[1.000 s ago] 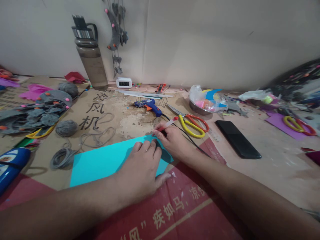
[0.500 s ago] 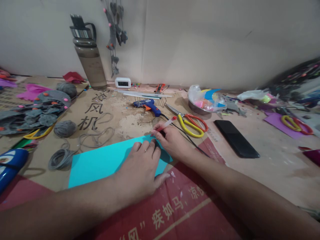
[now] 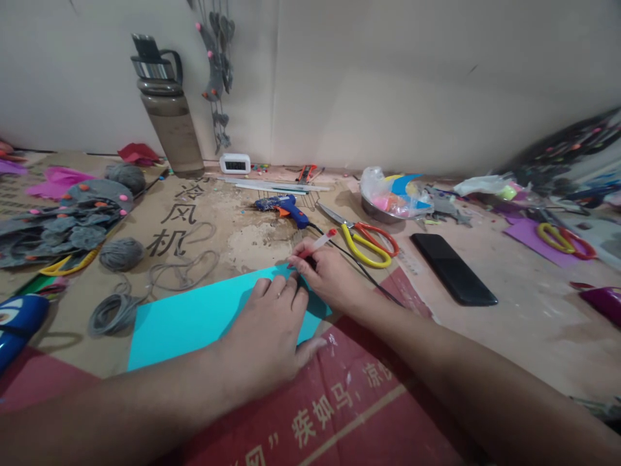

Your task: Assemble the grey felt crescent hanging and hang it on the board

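A turquoise sheet of paper lies on the printed cardboard in front of me. My left hand presses on its right part, fingers slightly bent, thumb stretched out to the side. In a pinch, my right hand holds a pen with a pale see-through barrel and a red end. Its tip is down at the sheet's upper edge, close to my left fingertips. Between the two hands the paper is in shadow, and whatever lies under my left fingers is hidden.
Beyond my hands lie a blue glue gun and scissors; a black phone is at right. Grey yarn and felt pieces lie left. A bottle, a clock and a bowl stand at the back.
The whole view has shifted slightly, so things sit a little further left. Both hands keep nearly the same place on the paper, and the pen is still in my right hand.
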A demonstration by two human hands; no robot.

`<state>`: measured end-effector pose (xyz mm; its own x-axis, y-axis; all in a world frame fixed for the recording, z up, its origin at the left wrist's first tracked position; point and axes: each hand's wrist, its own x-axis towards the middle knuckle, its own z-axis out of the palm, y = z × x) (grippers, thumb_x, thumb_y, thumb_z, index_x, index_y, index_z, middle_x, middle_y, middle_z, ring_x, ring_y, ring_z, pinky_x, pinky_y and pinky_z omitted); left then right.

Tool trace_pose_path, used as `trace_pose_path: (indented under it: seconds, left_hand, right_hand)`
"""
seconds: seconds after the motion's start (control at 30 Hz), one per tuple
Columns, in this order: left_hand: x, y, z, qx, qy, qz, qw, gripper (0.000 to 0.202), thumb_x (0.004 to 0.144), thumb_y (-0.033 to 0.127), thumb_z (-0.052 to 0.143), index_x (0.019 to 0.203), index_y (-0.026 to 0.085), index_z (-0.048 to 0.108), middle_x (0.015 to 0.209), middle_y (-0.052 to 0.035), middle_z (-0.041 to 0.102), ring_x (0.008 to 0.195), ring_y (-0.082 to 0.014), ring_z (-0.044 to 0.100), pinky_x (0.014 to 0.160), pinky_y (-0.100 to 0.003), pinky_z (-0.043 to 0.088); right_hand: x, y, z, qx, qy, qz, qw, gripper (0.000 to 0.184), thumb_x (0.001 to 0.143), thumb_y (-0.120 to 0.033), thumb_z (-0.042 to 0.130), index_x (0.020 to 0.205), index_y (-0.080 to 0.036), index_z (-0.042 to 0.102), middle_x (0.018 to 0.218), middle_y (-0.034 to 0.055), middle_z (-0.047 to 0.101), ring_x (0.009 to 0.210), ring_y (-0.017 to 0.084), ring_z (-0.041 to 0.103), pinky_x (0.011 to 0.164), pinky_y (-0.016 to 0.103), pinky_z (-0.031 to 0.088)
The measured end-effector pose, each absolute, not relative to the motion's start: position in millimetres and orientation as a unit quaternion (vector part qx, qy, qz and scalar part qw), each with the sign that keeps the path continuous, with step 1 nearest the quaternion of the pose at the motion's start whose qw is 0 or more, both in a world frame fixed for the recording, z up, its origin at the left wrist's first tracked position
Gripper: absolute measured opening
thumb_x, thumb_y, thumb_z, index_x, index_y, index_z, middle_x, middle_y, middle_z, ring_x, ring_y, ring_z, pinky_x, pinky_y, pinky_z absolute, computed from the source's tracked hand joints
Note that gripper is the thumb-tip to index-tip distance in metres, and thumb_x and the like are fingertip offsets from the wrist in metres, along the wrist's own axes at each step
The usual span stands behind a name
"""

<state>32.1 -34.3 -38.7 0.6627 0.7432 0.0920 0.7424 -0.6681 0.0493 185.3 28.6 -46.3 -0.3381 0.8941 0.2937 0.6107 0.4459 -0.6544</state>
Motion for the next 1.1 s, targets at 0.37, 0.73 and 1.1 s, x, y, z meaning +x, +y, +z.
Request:
trace_pose_path:
  seconds: [0.37,0.73,1.1]
  left_hand:
    - [31.6,-34.3,-37.0,0.912,0.406,0.057,0.012,0.063,0.088,0.059,0.036,0.121,0.010,0.056,0.124,-0.0201,0.056,0.111,-0.0359,0.046,0.090,-0.050,0.035]
    - [32.1,-33.9,-36.3,0.912,0.407,0.053,0.012,0.063,0.087,0.058,0.038,0.123,0.009,0.055,0.121,-0.0196,0.057,0.108,-0.0352,0.047,0.089,-0.050,0.035]
    - [31.7,-33.6,-36.9,0.912,0.404,0.061,0.024,0.062,0.087,0.058,0.038,0.122,0.009,0.056,0.119,-0.0205,0.058,0.106,-0.0357,0.047,0.088,-0.051,0.035]
  right_hand:
    - [184.7,27.2,-44.0,-0.479,-0.794,0.211,0.309,0.015,0.090,-0.024,0.050,0.076,-0.019,0.055,0.077,0.0026,0.064,0.073,0.014,0.059,0.072,0.028,0.043]
    - [185.3,26.8,-44.5,-0.469,-0.803,0.200,0.307,0.016,0.090,-0.024,0.049,0.077,-0.018,0.056,0.076,0.0027,0.064,0.072,0.014,0.058,0.070,0.026,0.042]
    - [185.7,26.3,-44.9,-0.473,-0.808,0.191,0.296,0.018,0.091,-0.025,0.047,0.077,-0.019,0.056,0.078,0.0038,0.063,0.073,0.015,0.058,0.072,0.029,0.043]
